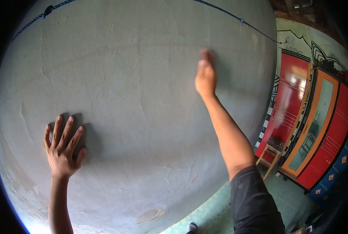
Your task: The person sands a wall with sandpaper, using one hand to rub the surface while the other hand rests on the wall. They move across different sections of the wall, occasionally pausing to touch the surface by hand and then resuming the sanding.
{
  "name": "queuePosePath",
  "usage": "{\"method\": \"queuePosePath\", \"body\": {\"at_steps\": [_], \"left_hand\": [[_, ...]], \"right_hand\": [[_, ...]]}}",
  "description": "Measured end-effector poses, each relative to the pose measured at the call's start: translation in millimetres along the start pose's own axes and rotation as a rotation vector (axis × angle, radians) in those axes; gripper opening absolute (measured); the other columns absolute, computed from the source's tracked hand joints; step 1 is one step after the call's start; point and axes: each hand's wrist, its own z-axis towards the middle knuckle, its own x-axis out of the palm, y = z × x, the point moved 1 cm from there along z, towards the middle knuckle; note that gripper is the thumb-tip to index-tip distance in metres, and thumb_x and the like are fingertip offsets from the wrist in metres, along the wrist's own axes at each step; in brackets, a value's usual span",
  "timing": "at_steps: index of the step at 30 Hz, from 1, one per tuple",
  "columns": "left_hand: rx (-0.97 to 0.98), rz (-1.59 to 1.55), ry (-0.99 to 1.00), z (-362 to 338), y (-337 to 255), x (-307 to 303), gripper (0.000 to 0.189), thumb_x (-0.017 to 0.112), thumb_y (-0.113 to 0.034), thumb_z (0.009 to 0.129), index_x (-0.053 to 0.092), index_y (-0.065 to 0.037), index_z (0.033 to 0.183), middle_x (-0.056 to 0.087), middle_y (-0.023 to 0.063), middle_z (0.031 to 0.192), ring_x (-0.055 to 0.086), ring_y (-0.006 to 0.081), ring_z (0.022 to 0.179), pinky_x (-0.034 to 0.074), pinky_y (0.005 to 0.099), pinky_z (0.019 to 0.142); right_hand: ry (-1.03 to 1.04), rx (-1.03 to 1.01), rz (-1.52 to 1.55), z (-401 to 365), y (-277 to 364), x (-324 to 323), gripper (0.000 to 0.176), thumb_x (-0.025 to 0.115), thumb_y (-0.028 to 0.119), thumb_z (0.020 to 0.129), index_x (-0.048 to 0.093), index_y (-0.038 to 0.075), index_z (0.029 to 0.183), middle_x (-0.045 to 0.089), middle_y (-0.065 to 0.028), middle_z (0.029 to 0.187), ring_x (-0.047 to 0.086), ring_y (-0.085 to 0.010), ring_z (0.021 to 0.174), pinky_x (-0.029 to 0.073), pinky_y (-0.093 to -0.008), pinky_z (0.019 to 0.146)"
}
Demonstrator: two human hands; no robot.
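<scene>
The left hand [63, 156] lies on the grey wall [142, 117] at the lower left of the frame, fingers spread and pointing up, thumb out to its right, a shadow beside it. Well apart from it, the right hand [206, 78] is up at the upper centre, seen edge-on and blurred, its fingers upward and a faint shadow on the wall to its right; whether it touches the surface I cannot tell. Neither hand grips anything. The wall takes up most of the view. A knotted blue rope [221, 9] crosses its top. At the right stand a red cabinet [336, 136] with an orange-framed glass door [312, 121], and a wooden stool [274, 150]. Green floor tiles [211, 206] show below.
</scene>
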Motion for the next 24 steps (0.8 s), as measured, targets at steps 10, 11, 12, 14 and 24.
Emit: {"method": "queuePosePath", "body": {"at_steps": [10, 11, 12, 14, 24], "left_hand": [[-0.008, 0.010, 0.005, -0.8, -0.4, 1.1, 0.076, 0.077, -0.030, 0.079, 0.052, -0.035, 0.150, 0.037, -0.0022, 0.167, 0.025, 0.0268, 0.158, 0.014, 0.0575, 0.130], [-0.011, 0.000, 0.016, -1.2, -0.9, 0.0, 0.076, 0.078, -0.030, 0.079, 0.052, -0.035, 0.150, 0.037, -0.0021, 0.167, 0.024, 0.0267, 0.158, 0.014, 0.0574, 0.130], [-0.016, -0.009, 0.026, -0.8, -1.1, -0.4, 0.076, 0.079, -0.029, 0.078, 0.053, -0.035, 0.150, 0.037, -0.0020, 0.166, 0.024, 0.0266, 0.158, 0.014, 0.0574, 0.130], [-0.043, -0.023, 0.033, 0.2, -2.4, -1.5, 0.077, 0.080, -0.029, 0.077, 0.053, -0.035, 0.149, 0.038, -0.0018, 0.166, 0.024, 0.0265, 0.158, 0.014, 0.0574, 0.130], [-0.037, -0.015, 0.015, -0.6, -1.4, -0.1, 0.075, 0.082, -0.036, 0.077, 0.056, -0.037, 0.147, 0.039, -0.0028, 0.166, 0.027, 0.0259, 0.157, 0.015, 0.0576, 0.129]], "right_hand": [[0.113, -0.336, -0.164, 27.5, 30.8, -1.6, 0.037, 0.043, 0.011, 0.108, 0.058, -0.001, 0.140, 0.052, -0.0238, 0.151, 0.051, -0.0336, 0.140, 0.044, -0.0456, 0.113], [-0.064, -0.210, -0.159, 29.3, 20.9, -4.0, 0.038, 0.043, 0.013, 0.109, 0.058, 0.001, 0.142, 0.051, -0.0242, 0.152, 0.049, -0.0354, 0.142, 0.043, -0.0463, 0.115], [-0.240, -0.084, -0.153, 36.7, 2.3, -6.7, 0.039, 0.042, 0.015, 0.109, 0.057, 0.003, 0.144, 0.049, -0.0246, 0.153, 0.046, -0.0372, 0.143, 0.041, -0.0469, 0.117], [-0.421, 0.210, -0.205, 46.8, -13.2, -17.9, 0.044, 0.039, 0.025, 0.110, 0.056, 0.007, 0.147, 0.045, -0.0272, 0.156, 0.039, -0.0438, 0.147, 0.036, -0.0496, 0.119], [-0.024, 0.110, -0.594, 18.9, 1.8, -9.1, 0.045, 0.040, 0.031, 0.108, 0.055, 0.018, 0.148, 0.040, -0.0232, 0.160, 0.030, -0.0494, 0.150, 0.030, -0.0539, 0.123]]}}
